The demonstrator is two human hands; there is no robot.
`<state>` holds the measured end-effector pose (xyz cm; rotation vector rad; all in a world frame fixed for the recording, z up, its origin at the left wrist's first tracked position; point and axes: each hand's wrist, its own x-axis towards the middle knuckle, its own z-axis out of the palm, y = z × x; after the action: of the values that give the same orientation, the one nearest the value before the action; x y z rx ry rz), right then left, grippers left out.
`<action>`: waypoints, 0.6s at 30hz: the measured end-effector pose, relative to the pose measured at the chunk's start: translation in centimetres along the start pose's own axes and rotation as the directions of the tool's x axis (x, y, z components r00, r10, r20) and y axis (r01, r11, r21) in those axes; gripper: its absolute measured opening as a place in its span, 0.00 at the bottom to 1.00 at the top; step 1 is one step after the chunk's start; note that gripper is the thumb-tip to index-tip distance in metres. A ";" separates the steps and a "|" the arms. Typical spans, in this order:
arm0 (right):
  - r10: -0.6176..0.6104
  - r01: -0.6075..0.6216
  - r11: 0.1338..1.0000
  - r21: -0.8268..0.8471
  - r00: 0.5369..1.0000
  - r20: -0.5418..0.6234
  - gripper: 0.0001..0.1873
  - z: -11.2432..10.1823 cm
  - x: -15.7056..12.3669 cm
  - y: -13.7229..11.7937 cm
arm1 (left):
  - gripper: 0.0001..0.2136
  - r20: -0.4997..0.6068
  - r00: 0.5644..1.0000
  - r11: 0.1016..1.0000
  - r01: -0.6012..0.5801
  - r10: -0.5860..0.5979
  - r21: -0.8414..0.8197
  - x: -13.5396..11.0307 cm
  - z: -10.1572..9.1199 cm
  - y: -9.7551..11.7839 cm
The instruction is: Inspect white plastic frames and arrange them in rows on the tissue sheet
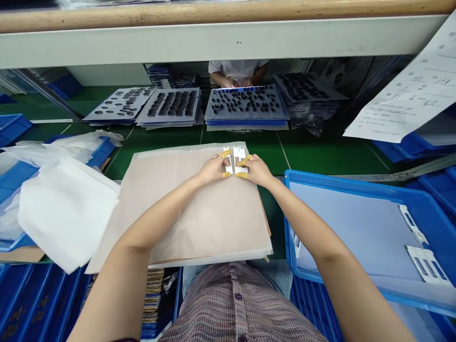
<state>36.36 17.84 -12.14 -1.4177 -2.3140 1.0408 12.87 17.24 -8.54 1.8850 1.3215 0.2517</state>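
Observation:
My left hand (212,169) has its thumb and a finger closed on the edges of a narrow white plastic frame (228,167). Beside it, my right hand (260,171) grips a wider white slotted plastic piece (239,152) in the same way. The two pieces lie side by side with a thin gap between them, at the far right end of a stack of brownish, translucent paper sheets (213,218). Yellow covers sit on the fingertips of both hands. My fingers hide parts of both pieces.
At right, a blue tray (320,179) holds a pale sheet, a narrow white frame (412,224) and a slotted white piece (427,265). White sheets (67,204) lie over blue bins at left. Across the green bench (252,140), a person works behind stacks bearing small black parts (245,99).

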 end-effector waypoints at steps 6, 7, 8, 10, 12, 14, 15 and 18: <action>-0.009 0.009 0.999 0.036 1.000 -0.005 0.23 -0.2 -0.4 0.1 | 0.38 -0.002 1.000 1.000 -0.017 0.017 -0.025 0.4 1.0 0.1; -0.009 0.009 0.999 0.047 1.000 -0.007 0.25 -0.4 -0.6 0.3 | 0.39 -0.001 1.000 0.999 -0.017 0.017 -0.028 0.4 1.1 0.1; -0.007 0.008 0.998 0.060 1.000 -0.008 0.28 -0.5 -0.7 0.6 | 0.39 0.000 1.000 0.999 -0.018 0.018 -0.035 0.3 1.2 0.0; -0.001 0.002 0.996 0.089 1.000 -0.010 0.33 -1.0 -1.0 1.3 | 0.41 -0.007 1.000 0.998 -0.019 0.019 -0.060 0.1 1.3 -0.2; 0.005 -0.004 0.993 0.115 1.000 -0.010 0.34 -1.2 -1.3 2.1 | 0.41 -0.017 1.000 0.996 -0.018 0.016 -0.092 0.1 1.5 -0.5; 0.006 -0.004 0.990 0.138 1.000 -0.011 0.28 -1.3 -1.5 2.7 | 0.41 -0.028 1.000 0.993 -0.013 0.010 -0.116 0.1 1.7 -0.7; 0.004 -0.002 0.989 0.149 1.000 -0.013 0.25 -1.2 -1.5 3.0 | 0.40 -0.033 0.999 0.993 -0.010 0.006 -0.119 0.1 1.9 -0.8; -0.003 0.007 0.985 0.175 1.000 -0.021 0.20 -1.0 -1.3 3.3 | 0.39 -0.049 0.999 0.992 -0.007 0.001 -0.124 0.2 2.2 -1.0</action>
<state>39.77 18.04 -13.44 -1.3479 -2.1504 1.1902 13.52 16.46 -10.72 1.7869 1.3047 0.3758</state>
